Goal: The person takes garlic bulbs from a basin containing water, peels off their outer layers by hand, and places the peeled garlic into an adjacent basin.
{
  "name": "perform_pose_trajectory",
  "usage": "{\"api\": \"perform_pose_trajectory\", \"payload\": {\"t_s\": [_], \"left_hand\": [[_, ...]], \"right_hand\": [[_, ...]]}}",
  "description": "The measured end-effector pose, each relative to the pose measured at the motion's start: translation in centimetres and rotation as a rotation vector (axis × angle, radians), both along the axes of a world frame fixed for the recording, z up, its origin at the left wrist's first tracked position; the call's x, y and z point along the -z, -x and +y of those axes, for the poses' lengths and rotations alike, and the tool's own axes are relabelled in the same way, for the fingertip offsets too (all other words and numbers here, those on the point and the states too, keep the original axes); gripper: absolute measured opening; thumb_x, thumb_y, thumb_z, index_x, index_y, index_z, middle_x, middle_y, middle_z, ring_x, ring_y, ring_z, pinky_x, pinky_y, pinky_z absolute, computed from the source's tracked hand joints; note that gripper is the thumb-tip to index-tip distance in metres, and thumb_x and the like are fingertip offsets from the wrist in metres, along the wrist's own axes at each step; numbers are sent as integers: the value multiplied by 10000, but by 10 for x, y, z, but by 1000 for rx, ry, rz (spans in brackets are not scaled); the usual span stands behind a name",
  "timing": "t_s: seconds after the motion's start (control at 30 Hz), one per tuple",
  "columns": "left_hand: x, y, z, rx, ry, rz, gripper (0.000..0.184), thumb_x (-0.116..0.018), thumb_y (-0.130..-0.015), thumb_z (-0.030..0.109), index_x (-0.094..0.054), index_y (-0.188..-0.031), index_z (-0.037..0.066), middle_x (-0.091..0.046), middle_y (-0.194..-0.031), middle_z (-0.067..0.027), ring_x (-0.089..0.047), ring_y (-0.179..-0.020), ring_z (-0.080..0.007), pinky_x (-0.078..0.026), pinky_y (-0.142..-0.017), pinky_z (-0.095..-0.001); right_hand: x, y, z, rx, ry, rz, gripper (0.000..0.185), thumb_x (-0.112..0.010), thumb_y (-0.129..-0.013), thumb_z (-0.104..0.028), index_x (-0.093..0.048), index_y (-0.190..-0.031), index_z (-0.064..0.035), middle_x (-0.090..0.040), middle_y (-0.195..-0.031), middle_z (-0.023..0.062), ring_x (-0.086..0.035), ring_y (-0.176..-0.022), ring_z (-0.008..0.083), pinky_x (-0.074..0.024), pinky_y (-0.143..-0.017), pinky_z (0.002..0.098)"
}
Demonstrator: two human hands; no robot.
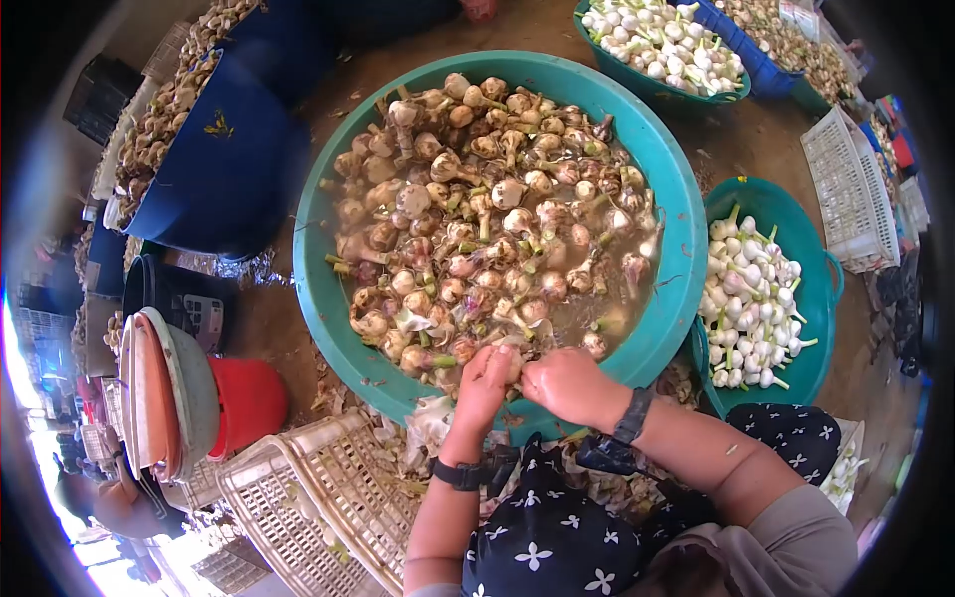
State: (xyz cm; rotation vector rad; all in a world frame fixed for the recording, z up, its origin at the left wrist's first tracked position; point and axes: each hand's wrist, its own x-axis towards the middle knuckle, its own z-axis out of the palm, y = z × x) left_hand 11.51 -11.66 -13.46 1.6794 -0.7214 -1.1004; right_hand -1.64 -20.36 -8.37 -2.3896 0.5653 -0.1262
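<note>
Two hands (484, 378) (575, 386) are at one big tub (679, 214); right of it stand two tubs (824, 338) (645, 84) of white garlic (753, 298); left, one red bucket (249, 403).

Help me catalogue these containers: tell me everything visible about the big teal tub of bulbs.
The large tub is round, teal and seemingly plastic, with a broad rim and debris-flecked wall. Upright and open-topped, it holds murky brown water crowded with soiled garlic bulbs. The left hand and right hand are at its near side; contact is unclear.
</note>
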Motion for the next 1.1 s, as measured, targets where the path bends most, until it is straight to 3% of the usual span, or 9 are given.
{"api": "perform_pose_trajectory", "payload": {"t_s": [0.07, 0.23, 0.33, 0.4, 0.53, 0.67, 0.8, 1.0, 1.1], "left_hand": [[-7, 2, 1, -216, -66, 468, 240, -478, -900, 264, -547, -835, 43, -486, -669, 21, -424, -524, -70, -343, -469, -236], [-22, -14, 10, -31, 35, 634, 325, -428, -906, 295, -534, -1116, 72, -515, -793, 6, -457, -633, -91, -374, -568, -217], [-31, -17, 11, 24, 4, 265, 336, -523, -865, 206, -558, -1164, 56, -568, -757, -14, -509, -662, -83, -410, -584, -224], [-41, -14, 10, 265, 57, -147, 438, -576, -799, 56, -502, -1230, 27, -560, -1167, -112, -545, -1006, -160, -439, -841, -303], [-55, -4, 15, 324, 313, -827, 331, -595, -751, 1, -584, -1082, 7, -555, -1152, -198, -498, -1127, -331, -409, -926, -391], [-34, 2, 19, -24, 256, -493, 247, -547, -788, -29, -605, -1026, 5, -550, -1187, -169, -534, -1096, -312, -423, -936, -392], [-4, -26, 19, -693, 317, 1085, 272, -523, -901, 204, -563, -1114, 41, -610, -1073, -125, -580, -1023, -225, -509, -824, -317], [-9, -34, 24, -729, 234, 1217, 286, -421, -935, 352, -538, -985, 96, -618, -935, -42, -571, -681, -122, -410, -470, -214], [-14, -33, 23, -821, 264, 932, 203, -435, -933, 255, -531, -977, 81, -604, -895, -44, -579, -699, -134, -445, -504, -249]], "right_hand": [[17, -1, 1, 10, 28, -41, 215, -530, -796, -210, -585, -662, -52, -576, -603, 132, -584, -558, 279, -460, -533, 398], [36, -5, -4, 579, -1229, -66, 219, -491, -885, -190, -615, -886, -10, -568, -619, 7, -523, -494, 98, -401, -443, 270], [27, -3, -3, 489, -969, -160, 228, -484, -899, -185, -617, -927, -3, -551, -618, -6, -467, -505, 70, -361, -457, 241], [32, -6, 0, 400, -737, -215, 227, -494, -906, -189, -617, -926, 1, -536, -598, -16, -444, -532, 59, -343, -469, 230], [39, -12, -11, 850, -1572, -203, 181, -518, -903, -177, -607, -919, -20, -597, -760, 4, -543, -602, 104, -463, -554, 283], [20, -8, -2, 583, -1701, -507, 180, -522, -908, -178, -595, -947, -19, -597, -890, 17, -566, -819, 98, -471, -732, 269], [-15, 15, 4, 436, -1392, -491, 198, -502, -919, -208, -571, -961, -27, -597, -916, 40, -548, -858, 116, -422, -818, 255], [-28, 36, -33, 412, -1516, -1052, 289, -559, -874, -306, -605, -901, -22, -611, -865, 76, -602, -802, 192, -476, -722, 334], [-30, 29, -27, 24, -411, 214, 354, -579, -830, -398, -626, -850, -48, -638, -836, 106, -621, -743, 280, -480, -648, 360]]}}
